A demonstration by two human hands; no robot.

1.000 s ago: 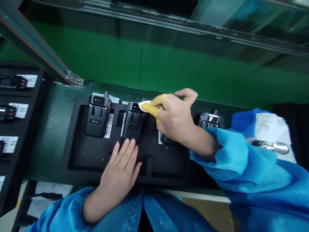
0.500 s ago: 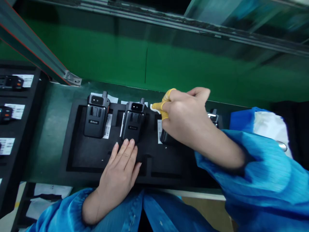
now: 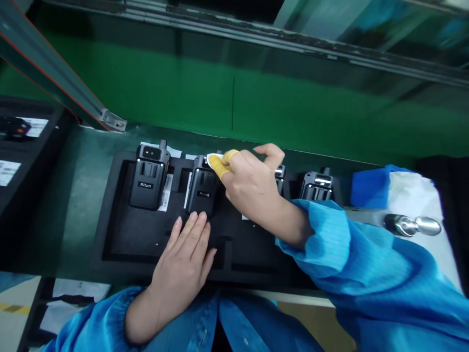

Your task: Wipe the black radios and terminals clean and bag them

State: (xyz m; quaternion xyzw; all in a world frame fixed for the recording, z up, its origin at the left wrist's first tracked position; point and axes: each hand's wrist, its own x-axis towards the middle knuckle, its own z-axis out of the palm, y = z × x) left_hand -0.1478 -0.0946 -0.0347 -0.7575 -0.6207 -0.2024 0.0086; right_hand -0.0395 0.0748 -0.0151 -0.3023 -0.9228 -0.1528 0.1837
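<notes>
Black handheld radios marked "Riton" lie back-up in a black foam tray (image 3: 134, 264). My left hand (image 3: 179, 271) lies flat, fingers stretched out, with its fingertips at the lower end of the second radio (image 3: 202, 188). Yellow finger covers sit on fingers of my right hand (image 3: 252, 181), which pinches a small white wipe (image 3: 212, 159) against the top of that same radio, by its lens window. To the left lies another radio (image 3: 147, 178). A third radio (image 3: 280, 177) is mostly hidden behind my right hand, and a fourth radio (image 3: 317, 186) shows above my sleeve.
On the right stand a blue box (image 3: 368, 188), white wipes (image 3: 414, 193) and a metal-topped bottle (image 3: 403, 225). Another foam tray (image 3: 47, 161) with radios and labels is at the left. A metal post (image 3: 62, 68) and a green panel (image 3: 176, 93) border the bench.
My right hand has moved left with the wipe, from over the third radio to the top of the second. My left hand has stayed about where it was.
</notes>
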